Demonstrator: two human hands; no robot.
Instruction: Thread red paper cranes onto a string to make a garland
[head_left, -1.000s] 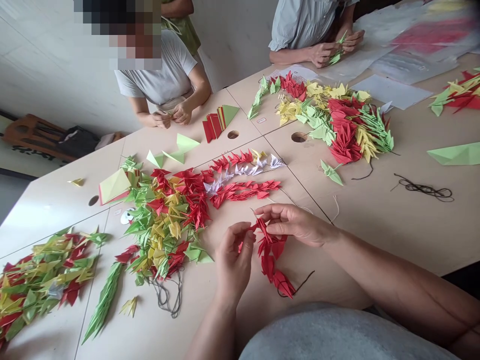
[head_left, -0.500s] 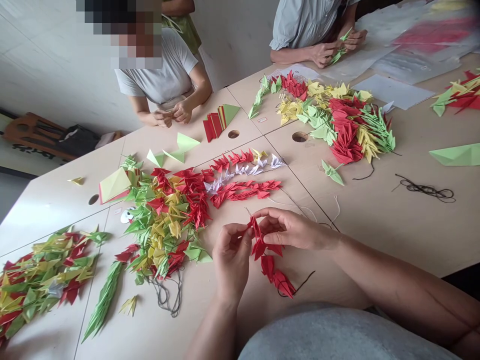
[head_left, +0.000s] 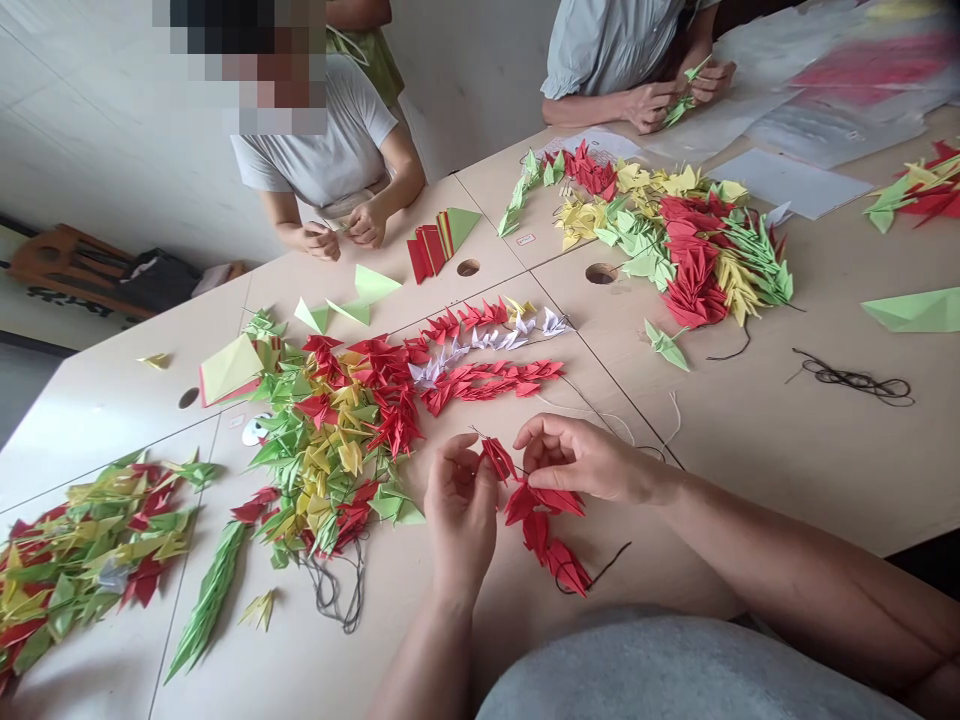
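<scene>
My left hand pinches a red folded paper piece at the top of a short string of red paper cranes lying on the beige table. My right hand is closed in a pinch just to the right of that piece, on a thin thread or needle that I can barely make out. A dark thread tail trails from the bottom of the string.
A pile of red, yellow and green cranes lies left of my hands, strings of red and white cranes beyond. Another pile sits far right, dark thread near it. Two other people fold paper across the table.
My left hand has drawn the top red piece left, away from my right hand, so a gap opened between it and the cranes below. Both hands sank slightly toward the table.
</scene>
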